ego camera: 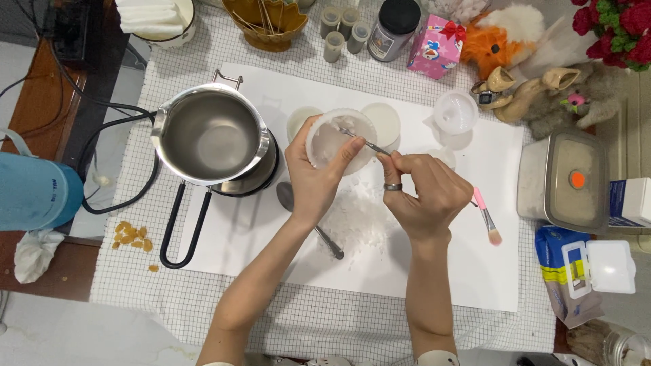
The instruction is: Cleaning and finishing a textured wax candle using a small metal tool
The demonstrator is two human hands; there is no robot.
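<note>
Head view shows the left hand (317, 177) clasping a round translucent plastic cup (339, 141) tilted above the white paper sheet (380, 271) on the table, while the right hand (426, 196) pinches a thin metal tool (363, 141) whose tip reaches into that cup, beside the steel pouring pot (209, 133).

the scene was bright and evenly lit from above, with only soft, short shadows under the forearms on the white sheet (380, 271). the steel pot (210, 134) carried mild glare on its rim. focus was sharp throughout, with slight wide-angle bending near the edges.
</note>
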